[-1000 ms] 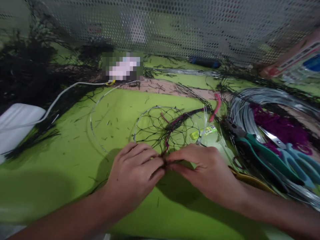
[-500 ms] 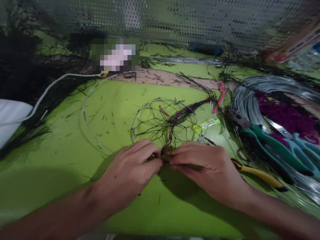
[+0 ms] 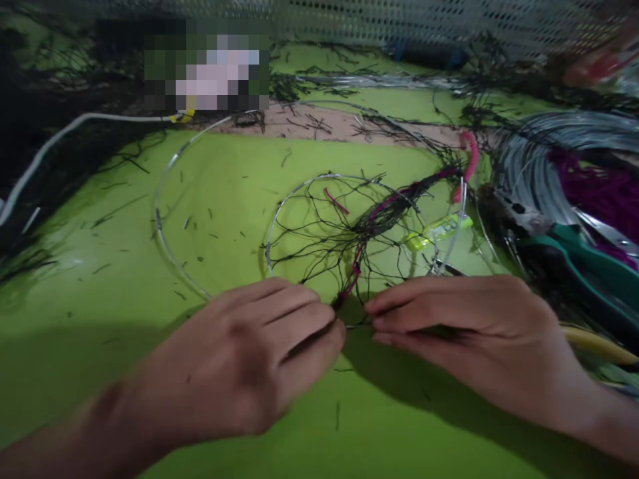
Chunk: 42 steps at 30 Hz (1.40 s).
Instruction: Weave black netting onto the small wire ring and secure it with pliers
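A small wire hoop (image 3: 268, 247) lies on the green surface with black netting (image 3: 314, 249) strung across it. The netting gathers into a dark bundle that runs to the upper right, with a purple cord (image 3: 357, 263) along it. My left hand (image 3: 259, 352) pinches the hoop's near edge beside the purple cord's end; its fingertips are partly hidden. Just to the right, my right hand (image 3: 464, 339) has its thumb and fingers closed on the same wire edge. Between the hands a short stretch of bare wire shows.
At right lie a coil of wire (image 3: 529, 159), green-handled pliers (image 3: 589, 266), scissors (image 3: 609, 229) and purple thread (image 3: 599, 193). A yellow-green lighter (image 3: 439, 231) and a pink cord (image 3: 470, 156) are behind my right hand. A larger wire loop (image 3: 158, 219) curves at left, near a white cable (image 3: 74, 126).
The view has moved closer and tilted down. My hands have drawn slightly apart along the hoop's near edge, opening a gap where wire shows.
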### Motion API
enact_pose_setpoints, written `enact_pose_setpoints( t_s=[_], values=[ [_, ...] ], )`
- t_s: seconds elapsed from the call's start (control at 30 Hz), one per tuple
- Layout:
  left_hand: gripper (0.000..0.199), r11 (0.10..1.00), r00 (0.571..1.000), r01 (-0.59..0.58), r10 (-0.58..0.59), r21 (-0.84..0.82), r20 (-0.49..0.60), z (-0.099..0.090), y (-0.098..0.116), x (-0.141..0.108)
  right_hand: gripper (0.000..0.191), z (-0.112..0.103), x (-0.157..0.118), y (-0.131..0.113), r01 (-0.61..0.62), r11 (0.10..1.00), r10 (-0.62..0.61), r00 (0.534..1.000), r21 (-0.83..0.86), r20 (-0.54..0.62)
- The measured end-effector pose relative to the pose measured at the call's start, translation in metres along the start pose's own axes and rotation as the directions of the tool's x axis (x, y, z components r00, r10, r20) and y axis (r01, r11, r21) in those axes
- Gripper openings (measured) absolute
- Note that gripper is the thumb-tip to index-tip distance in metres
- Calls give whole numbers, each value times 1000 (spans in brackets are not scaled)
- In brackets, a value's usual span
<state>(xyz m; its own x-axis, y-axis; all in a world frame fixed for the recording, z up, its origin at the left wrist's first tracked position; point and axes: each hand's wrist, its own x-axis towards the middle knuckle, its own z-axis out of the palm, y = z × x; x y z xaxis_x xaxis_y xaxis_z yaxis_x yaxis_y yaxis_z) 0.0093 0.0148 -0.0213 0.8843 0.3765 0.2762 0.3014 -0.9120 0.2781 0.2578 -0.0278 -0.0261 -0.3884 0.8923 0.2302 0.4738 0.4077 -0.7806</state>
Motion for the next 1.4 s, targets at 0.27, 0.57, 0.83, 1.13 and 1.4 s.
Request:
enact_pose_setpoints(
  t_s=[0.27,0.57,0.83,1.13,1.4],
  values=[
    [28,985,975,-92,119,148,-185,5,10,-7,10,-6,0,-11,49,999,-49,997,4,-54],
    [11,995,955,-99,104,33,-279,5,12,-4,9,-1,-4,-13,245,970,-244,969,-2,-35],
    [26,1000,995,-2,2,-6,-95,15,7,0,9,11,2,-2,190,982,-190,982,2,-19],
    [21,925,984,176,-165,-336,61,22,1,-5,17,18,4,-3,112,993,-113,994,31,9],
    [25,996,999,46,-45,-71,11,16,5,-1,15,18,4,-3,87,996,-88,996,25,35]
  ],
)
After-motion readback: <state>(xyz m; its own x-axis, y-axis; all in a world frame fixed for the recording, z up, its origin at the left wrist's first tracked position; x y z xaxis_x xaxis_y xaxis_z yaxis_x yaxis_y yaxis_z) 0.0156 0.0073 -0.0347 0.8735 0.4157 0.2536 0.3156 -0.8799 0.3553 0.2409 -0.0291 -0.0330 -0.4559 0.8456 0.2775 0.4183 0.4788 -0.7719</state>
